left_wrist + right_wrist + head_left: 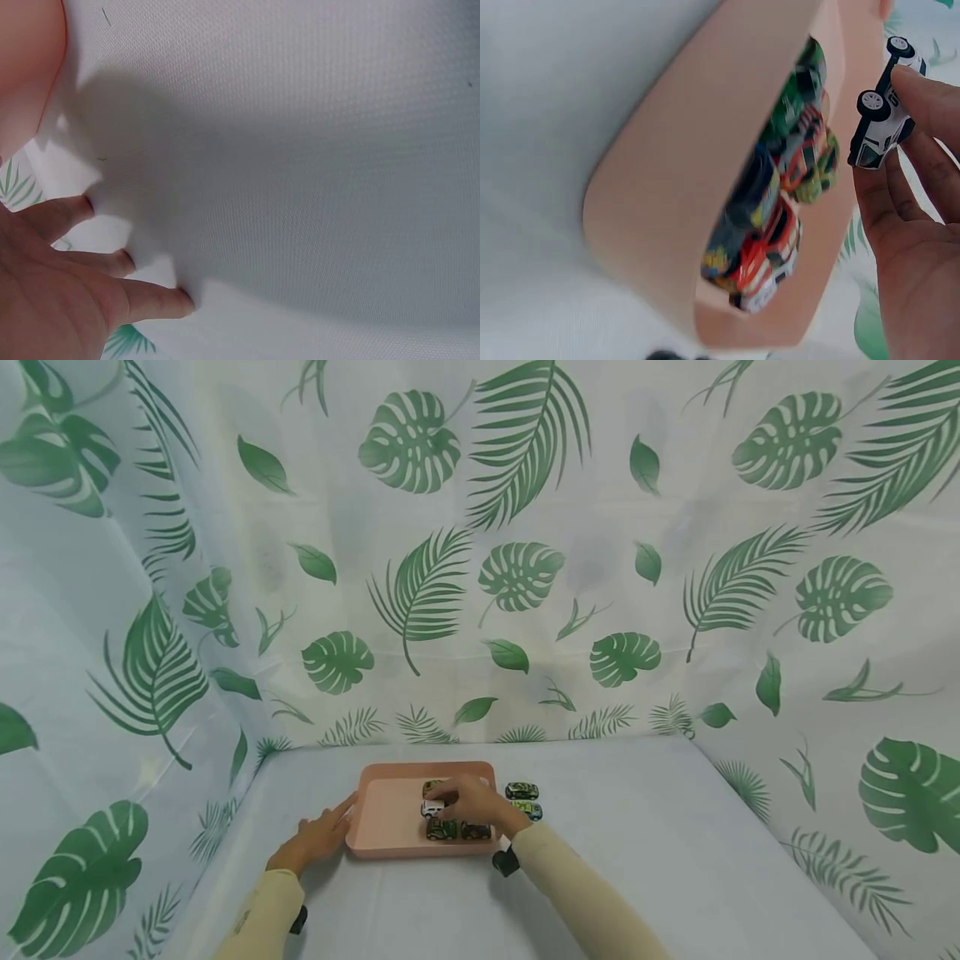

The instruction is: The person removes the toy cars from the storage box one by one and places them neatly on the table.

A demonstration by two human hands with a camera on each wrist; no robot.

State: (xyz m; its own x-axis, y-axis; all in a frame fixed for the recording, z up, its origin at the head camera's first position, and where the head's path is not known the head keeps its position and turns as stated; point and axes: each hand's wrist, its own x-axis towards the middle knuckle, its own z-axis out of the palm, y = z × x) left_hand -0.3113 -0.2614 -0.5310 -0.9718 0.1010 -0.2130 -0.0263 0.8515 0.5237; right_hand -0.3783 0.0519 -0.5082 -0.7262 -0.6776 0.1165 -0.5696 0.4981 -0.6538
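Observation:
A white toy car (885,112) with black markings is pinched between the thumb and fingers of my right hand (474,800), over the right part of a pink tray (390,852). In the right wrist view the car is tilted on end, with its wheels showing. Several toy cars, among them a dark green one (441,829) and a red one (754,262), lie in the tray close under the hand. At the tray's left edge is my left hand (324,837), its fingertips right at the rim. The left wrist view shows straight, spread fingers (161,300) against the white cloth.
Just right of the tray stand a camouflage toy car (522,791) and a green-and-blue toy car (528,810). White cloth (675,860) covers the table. Leaf-patterned curtains (525,693) hang behind and at both sides.

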